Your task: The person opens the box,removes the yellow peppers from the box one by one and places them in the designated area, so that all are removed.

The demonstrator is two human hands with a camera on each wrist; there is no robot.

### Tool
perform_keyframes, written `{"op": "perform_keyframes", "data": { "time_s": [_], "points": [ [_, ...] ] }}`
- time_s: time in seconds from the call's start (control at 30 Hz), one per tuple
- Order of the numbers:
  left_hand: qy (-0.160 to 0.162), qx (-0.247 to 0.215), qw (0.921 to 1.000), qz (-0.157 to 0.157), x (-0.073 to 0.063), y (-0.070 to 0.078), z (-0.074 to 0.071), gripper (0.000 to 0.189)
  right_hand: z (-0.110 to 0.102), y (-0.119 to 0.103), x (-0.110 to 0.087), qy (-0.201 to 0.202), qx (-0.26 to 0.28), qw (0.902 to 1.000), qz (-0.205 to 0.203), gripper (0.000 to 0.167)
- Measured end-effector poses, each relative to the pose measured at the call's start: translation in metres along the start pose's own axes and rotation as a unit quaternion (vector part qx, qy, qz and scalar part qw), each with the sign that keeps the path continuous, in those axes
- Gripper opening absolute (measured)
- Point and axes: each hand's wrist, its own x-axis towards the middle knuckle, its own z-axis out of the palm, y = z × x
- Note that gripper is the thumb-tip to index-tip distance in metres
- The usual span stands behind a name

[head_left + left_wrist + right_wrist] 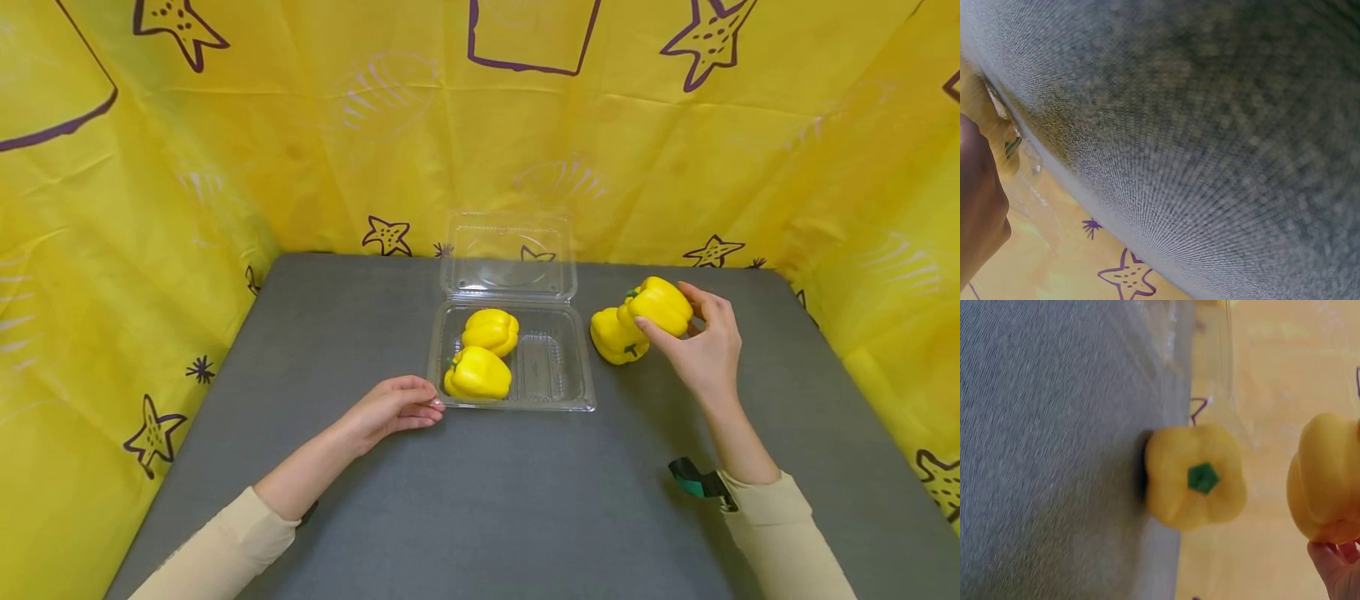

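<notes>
Pepper [660, 307] in right hand [711, 346], thumb and fingers spread round it; clear container's [542, 367] right half lies left; left hand [396, 407] pinches near-left corner.

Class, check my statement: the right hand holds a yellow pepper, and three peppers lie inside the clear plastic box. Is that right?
Not three: the head view shows two peppers inside the box. The right hand does hold a yellow pepper.

Yellow starfish-printed cloth [480, 133] hangs behind and beside a gray table [510, 500].
</notes>
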Motion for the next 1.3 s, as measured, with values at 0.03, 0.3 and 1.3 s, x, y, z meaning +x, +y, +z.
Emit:
{"op": "perform_keyframes", "data": {
  "time_s": [0.03, 0.3, 1.3],
  "points": [
    [0.0, 0.0, 1.0, 0.0, 0.0, 0.0, 0.0, 0.024, -0.001, 0.002, 0.001, 0.004, -0.001, 1.0, 0.005, 0.069],
    [0.001, 0.002, 1.0, -0.001, 0.0, 0.0, 0.001, 0.022, -0.007, 0.023, 0.004, 0.023, -0.018, 0.9987, 0.041, 0.069],
    [-0.008, 0.0, 1.0, 0.003, 0.0, 0.001, 0.0, 0.025, 0.012, 0.08, 0.022, -0.032, -0.095, 0.9844, 0.145, 0.083]
  ]
}}
